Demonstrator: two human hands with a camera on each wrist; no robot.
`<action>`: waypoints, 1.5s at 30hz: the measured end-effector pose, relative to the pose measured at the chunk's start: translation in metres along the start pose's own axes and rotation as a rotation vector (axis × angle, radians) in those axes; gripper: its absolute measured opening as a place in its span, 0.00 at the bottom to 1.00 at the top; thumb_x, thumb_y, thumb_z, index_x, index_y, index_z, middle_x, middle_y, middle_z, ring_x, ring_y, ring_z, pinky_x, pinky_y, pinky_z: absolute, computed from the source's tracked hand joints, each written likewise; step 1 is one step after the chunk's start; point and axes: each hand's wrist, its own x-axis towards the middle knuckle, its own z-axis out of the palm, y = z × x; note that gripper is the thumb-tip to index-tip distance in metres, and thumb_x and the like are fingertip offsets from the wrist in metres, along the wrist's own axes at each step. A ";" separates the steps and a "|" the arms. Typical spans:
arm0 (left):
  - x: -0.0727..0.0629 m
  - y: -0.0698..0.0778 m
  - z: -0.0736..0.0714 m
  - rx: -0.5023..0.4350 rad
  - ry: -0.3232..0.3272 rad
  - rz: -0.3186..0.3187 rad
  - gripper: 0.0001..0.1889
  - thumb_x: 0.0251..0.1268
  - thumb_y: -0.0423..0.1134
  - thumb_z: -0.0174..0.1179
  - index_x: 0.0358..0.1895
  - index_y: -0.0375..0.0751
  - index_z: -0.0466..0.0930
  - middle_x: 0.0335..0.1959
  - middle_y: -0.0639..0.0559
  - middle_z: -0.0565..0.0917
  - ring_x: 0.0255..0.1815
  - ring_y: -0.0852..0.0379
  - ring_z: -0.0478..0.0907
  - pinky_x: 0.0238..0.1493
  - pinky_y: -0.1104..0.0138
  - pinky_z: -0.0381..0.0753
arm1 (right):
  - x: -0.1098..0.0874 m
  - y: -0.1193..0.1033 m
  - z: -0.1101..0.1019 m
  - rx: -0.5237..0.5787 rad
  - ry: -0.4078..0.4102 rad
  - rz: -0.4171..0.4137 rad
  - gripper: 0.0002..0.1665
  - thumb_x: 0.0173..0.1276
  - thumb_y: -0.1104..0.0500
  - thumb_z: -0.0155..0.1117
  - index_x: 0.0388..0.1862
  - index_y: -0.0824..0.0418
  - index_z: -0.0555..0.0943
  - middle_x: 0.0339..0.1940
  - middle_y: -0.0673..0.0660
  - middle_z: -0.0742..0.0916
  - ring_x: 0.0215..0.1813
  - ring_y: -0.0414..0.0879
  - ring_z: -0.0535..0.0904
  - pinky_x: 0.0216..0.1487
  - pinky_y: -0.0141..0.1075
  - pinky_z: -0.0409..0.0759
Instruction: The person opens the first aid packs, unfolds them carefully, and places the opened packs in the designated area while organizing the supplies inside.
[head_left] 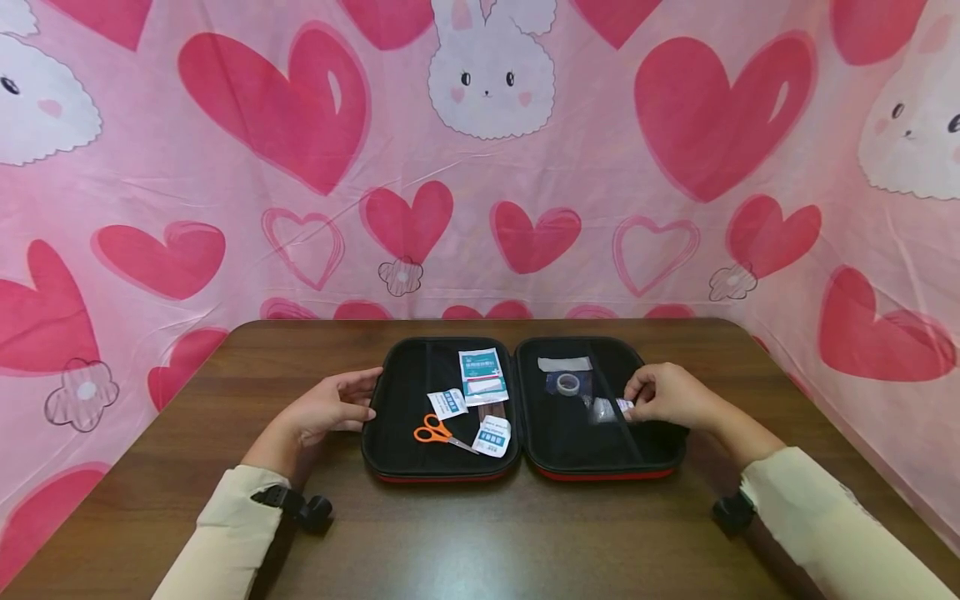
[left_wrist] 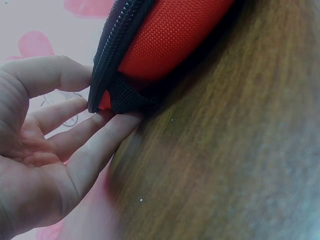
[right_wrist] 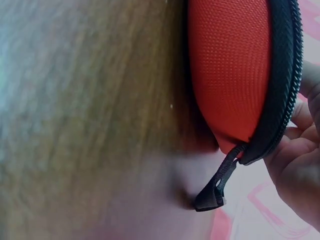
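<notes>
A first-aid case (head_left: 390, 450) lies unfolded on the table, black inside and red outside. My left hand (head_left: 330, 410) holds its left edge, thumb at the zipper rim and fingers against the side; the left wrist view shows the red fabric (left_wrist: 170, 40) there. Over the right half, my right hand (head_left: 671, 398) pinches a small white packet (head_left: 625, 405) with purplish print, mostly covered by the fingers. Beside it is a clear bag with white contents (head_left: 602, 410). In the right wrist view the case's red side (right_wrist: 230, 65) hides the fingertips.
Orange-handled scissors (head_left: 433, 429), two small white-and-blue packets, one an alcohol-pad-like sachet (head_left: 492, 437), and a larger teal-and-white packet (head_left: 483, 375) lie in the left half. The right half also holds a tape roll (head_left: 567, 383) and a white strip (head_left: 565, 364). A zipper pull (right_wrist: 215, 190) hangs off the case.
</notes>
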 end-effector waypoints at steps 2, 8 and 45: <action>0.000 0.000 0.000 0.003 0.001 -0.002 0.40 0.59 0.22 0.62 0.75 0.30 0.53 0.68 0.25 0.63 0.52 0.49 0.76 0.45 0.59 0.84 | 0.000 0.001 0.001 0.037 -0.013 -0.016 0.13 0.51 0.63 0.78 0.32 0.64 0.81 0.25 0.52 0.83 0.28 0.42 0.78 0.29 0.32 0.79; 0.000 -0.001 0.000 0.000 -0.003 -0.002 0.40 0.59 0.22 0.61 0.75 0.30 0.53 0.69 0.25 0.62 0.53 0.48 0.75 0.46 0.59 0.84 | 0.002 0.003 0.004 0.125 -0.071 -0.036 0.14 0.51 0.67 0.74 0.36 0.67 0.81 0.30 0.54 0.84 0.32 0.43 0.80 0.33 0.32 0.81; 0.001 -0.002 -0.001 0.006 -0.002 0.001 0.40 0.59 0.23 0.62 0.75 0.31 0.53 0.68 0.26 0.63 0.52 0.48 0.76 0.45 0.59 0.84 | 0.014 -0.007 0.009 0.598 -0.196 0.305 0.15 0.61 0.76 0.61 0.47 0.78 0.73 0.31 0.57 0.84 0.33 0.45 0.81 0.40 0.41 0.85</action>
